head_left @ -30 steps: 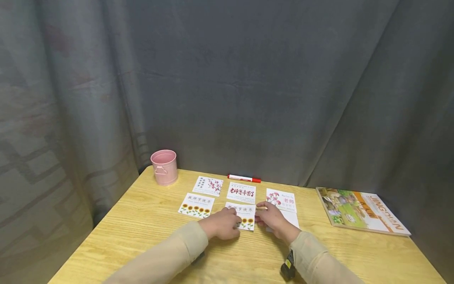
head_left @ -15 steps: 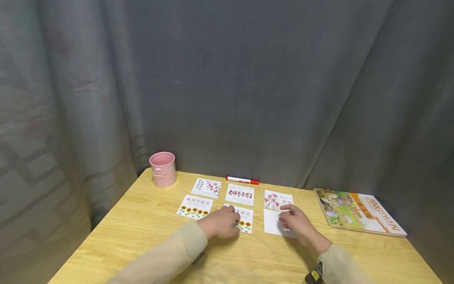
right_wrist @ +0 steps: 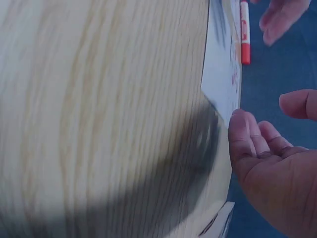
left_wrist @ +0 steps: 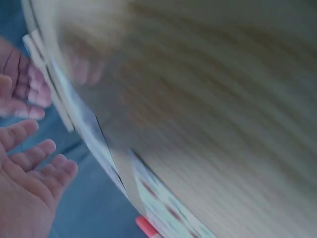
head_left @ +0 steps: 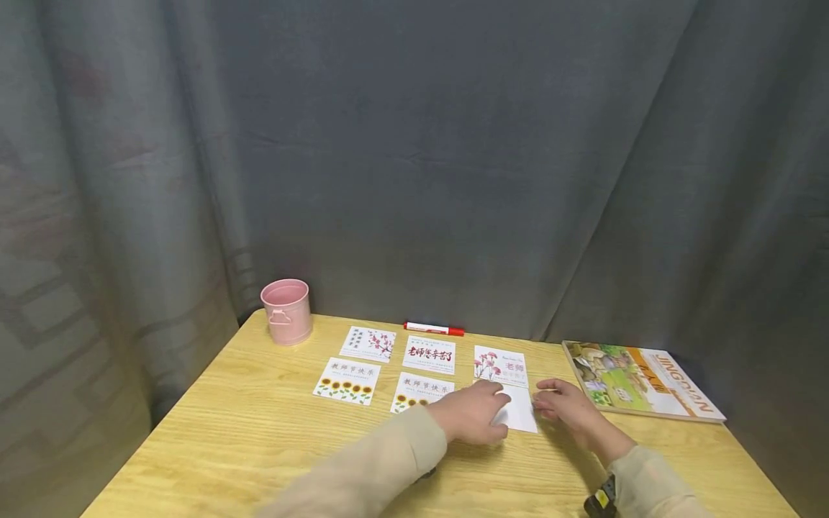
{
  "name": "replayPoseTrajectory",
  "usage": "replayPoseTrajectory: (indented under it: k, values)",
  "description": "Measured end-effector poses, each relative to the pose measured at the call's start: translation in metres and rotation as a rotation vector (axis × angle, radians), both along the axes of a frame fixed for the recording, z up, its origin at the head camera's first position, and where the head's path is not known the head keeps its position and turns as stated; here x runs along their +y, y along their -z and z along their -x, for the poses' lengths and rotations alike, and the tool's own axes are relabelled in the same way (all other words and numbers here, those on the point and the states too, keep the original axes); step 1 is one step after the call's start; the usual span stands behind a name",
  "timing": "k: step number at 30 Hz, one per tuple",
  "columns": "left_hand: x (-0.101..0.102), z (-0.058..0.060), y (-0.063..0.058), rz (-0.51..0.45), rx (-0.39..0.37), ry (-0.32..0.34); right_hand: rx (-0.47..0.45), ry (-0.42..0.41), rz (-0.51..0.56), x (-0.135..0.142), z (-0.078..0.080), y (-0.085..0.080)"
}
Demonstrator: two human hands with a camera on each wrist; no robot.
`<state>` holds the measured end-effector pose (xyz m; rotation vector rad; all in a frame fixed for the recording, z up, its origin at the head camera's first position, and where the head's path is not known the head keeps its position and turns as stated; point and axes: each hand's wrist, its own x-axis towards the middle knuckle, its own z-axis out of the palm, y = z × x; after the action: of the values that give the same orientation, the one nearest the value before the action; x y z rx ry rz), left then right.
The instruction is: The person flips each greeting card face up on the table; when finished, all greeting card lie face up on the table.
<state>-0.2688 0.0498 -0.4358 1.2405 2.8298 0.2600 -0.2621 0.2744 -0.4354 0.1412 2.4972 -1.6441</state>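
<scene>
A blank white card (head_left: 520, 411) lies just in front of a card with pink flowers (head_left: 500, 365). My left hand (head_left: 471, 412) is over the blank card's left part, hiding it; the left wrist view has its fingers (left_wrist: 47, 168) spread and relaxed, pinching nothing. Close to the card's right edge is my right hand (head_left: 573, 414), its fingers (right_wrist: 250, 136) loosely bent with nothing held in the right wrist view. Whether either hand touches the card I cannot tell. Left of it lie two sunflower cards (head_left: 347, 381), a red-lettered card (head_left: 429, 355) and a blossom-branch card (head_left: 368, 344).
A pink bucket (head_left: 288, 316) stands at the table's back left corner. Along the back edge lies a red and white marker (head_left: 432, 329). On the right rests a picture book (head_left: 641, 381). A grey curtain (head_left: 414, 165) hangs behind the wooden table (head_left: 259, 432).
My left hand has left the nearer sunflower card and moved right to the blank card. The right hand has withdrawn rightward from the sunflower card, across the blank card to its right edge.
</scene>
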Motion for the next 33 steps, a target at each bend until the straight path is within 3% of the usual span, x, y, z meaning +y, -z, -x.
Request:
replayPoseTrajectory:
  k: [3,6,10,15,21,26,33]
  values:
    - [0.014,-0.002,0.004,0.092,-0.011,0.027,-0.013,0.000,-0.022,0.005,0.000,-0.001]
    - [0.017,-0.005,0.009,0.184,-0.067,-0.005,-0.028,-0.025,-0.068,0.006,0.001,-0.001]
    - [0.017,-0.008,0.009,0.233,-0.130,-0.055,-0.040,-0.056,-0.101,0.003,0.002,-0.001]
    - [0.017,-0.008,0.005,0.203,-0.196,-0.076,-0.048,-0.061,-0.095,-0.005,0.001,-0.003]
    - [0.017,-0.009,0.005,0.142,-0.275,-0.081,-0.102,-0.020,0.029,-0.003,0.002,0.000]
    - [0.015,-0.007,0.005,0.103,-0.267,-0.043,-0.123,0.007,0.099,0.001,0.003,0.002]
    - [0.006,0.001,0.015,0.010,-0.219,0.056,-0.101,0.031,0.034,0.002,0.000,0.016]
